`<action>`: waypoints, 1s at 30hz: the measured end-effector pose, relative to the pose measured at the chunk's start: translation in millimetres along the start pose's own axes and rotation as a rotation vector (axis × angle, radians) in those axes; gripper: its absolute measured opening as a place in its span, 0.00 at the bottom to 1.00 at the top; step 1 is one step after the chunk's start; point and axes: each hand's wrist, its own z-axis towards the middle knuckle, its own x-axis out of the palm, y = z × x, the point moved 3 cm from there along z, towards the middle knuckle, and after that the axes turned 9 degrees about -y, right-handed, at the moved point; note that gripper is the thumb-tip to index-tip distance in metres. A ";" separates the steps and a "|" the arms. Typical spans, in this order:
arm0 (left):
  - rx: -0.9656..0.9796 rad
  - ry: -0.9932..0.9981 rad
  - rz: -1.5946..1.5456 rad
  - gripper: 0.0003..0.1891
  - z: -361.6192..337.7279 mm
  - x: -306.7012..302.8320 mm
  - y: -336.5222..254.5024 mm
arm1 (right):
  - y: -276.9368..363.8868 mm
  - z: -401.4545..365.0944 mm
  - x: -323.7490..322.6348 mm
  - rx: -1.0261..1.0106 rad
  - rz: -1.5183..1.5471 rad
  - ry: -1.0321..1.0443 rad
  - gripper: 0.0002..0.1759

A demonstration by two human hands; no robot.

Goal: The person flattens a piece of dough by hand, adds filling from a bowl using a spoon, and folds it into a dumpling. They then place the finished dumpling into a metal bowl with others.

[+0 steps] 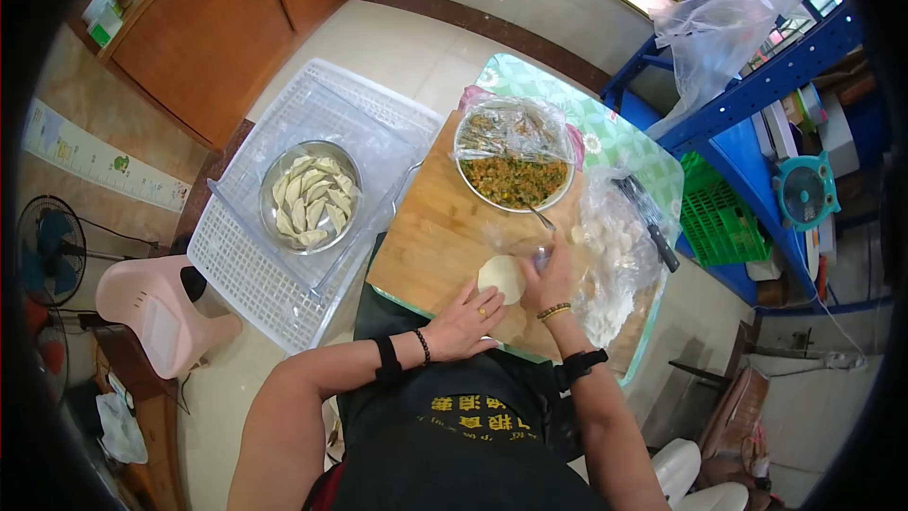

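A round, pale dough wrapper lies on the wooden board near its front edge. My left hand rests there with spread fingers, their tips touching the wrapper's lower left edge. Just right of the wrapper, my right hand is closed around something clear and shiny that I cannot make out. Beyond it stands a bowl of chopped green and orange filling, partly covered by plastic film, with a spoon handle sticking out toward my right hand.
Left of the board, a metal bowl of folded dumplings sits on a tray over a white plastic crate. Dough pieces in a plastic bag and a black-handled knife lie at the right. A green basket stands beyond.
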 end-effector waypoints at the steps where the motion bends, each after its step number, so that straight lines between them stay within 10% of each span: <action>1: -0.003 -0.004 0.003 0.32 1.5 -2.3 0.8 | -6.7 1.5 -1.1 0.061 0.084 -0.062 0.40; 10: 0.001 -0.022 -0.024 0.31 -4.3 4.1 -0.1 | 49.0 -30.4 -12.7 -0.627 -0.116 0.181 0.41; 20: -0.063 0.028 -0.027 0.32 -6.6 0.7 3.5 | 8.5 18.0 5.5 0.069 0.060 0.182 0.34; 28: -0.039 0.070 -0.017 0.34 -21.6 -1.8 0.8 | 63.6 -28.9 0.8 -0.767 -0.086 0.294 0.41; 30: -0.061 0.166 -0.029 0.35 -21.6 -2.5 0.5 | 67.9 -25.7 9.7 -0.679 -0.106 0.255 0.40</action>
